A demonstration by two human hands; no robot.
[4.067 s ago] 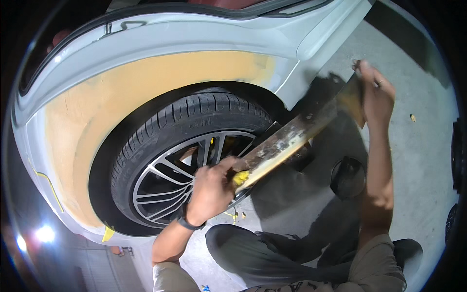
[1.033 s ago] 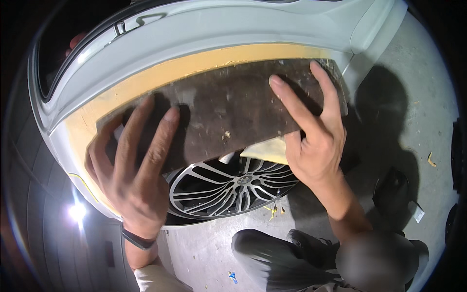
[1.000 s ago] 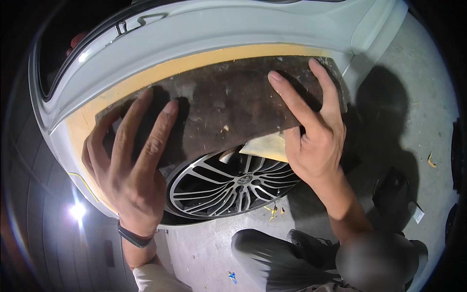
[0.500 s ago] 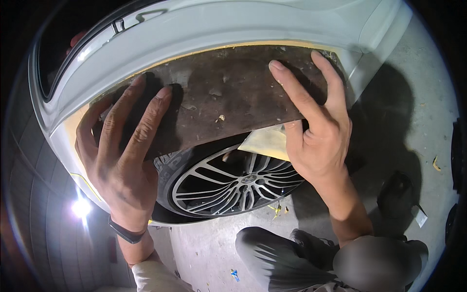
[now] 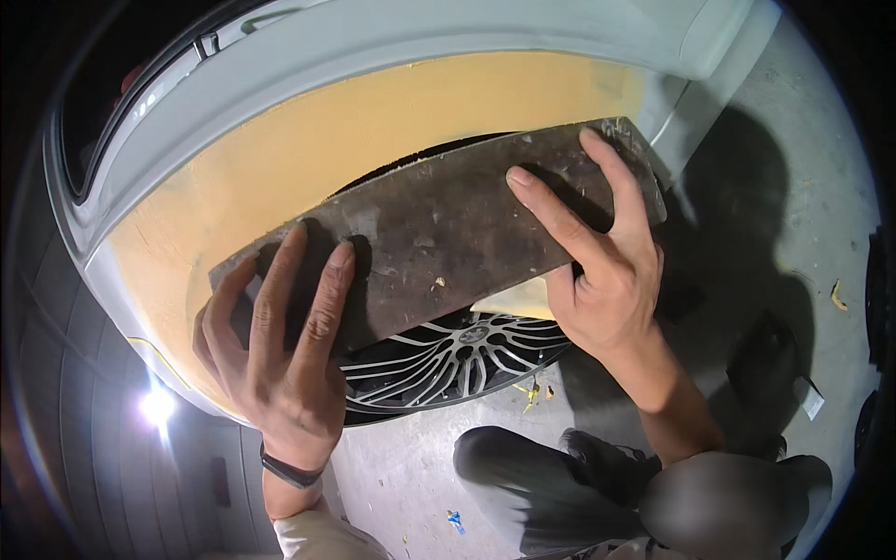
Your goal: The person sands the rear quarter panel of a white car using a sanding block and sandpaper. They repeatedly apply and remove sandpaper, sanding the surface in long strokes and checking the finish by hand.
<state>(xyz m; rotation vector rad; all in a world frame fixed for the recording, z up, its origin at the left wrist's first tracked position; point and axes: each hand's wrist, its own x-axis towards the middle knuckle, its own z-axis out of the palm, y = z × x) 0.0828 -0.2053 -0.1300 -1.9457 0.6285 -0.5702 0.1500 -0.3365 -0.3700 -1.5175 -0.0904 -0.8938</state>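
I hold a wide, dark, flexible spreader blade (image 5: 448,238) flat in front of the wheel arch of a pale car (image 5: 448,47). My left hand (image 5: 280,345) grips its left end with fingers spread over the face. My right hand (image 5: 597,261) presses on its right end, fingers fanned upward. A broad band of yellow filler (image 5: 308,159) covers the fender above the blade. Below the blade shows the silver spoked wheel (image 5: 448,350). A lump of pale filler (image 5: 518,301) sits under the blade's lower edge by my right hand.
Grey concrete floor (image 5: 793,187) lies to the right, with small yellow scraps (image 5: 837,295) and a white scrap (image 5: 812,399) on it. My dark-trousered knees (image 5: 532,476) are at the bottom. A bright light reflection (image 5: 156,405) shows on the floor at lower left.
The blade has slid down off the fender, uncovering the yellow filler band above it. Both hands came down with it and stay on its ends.
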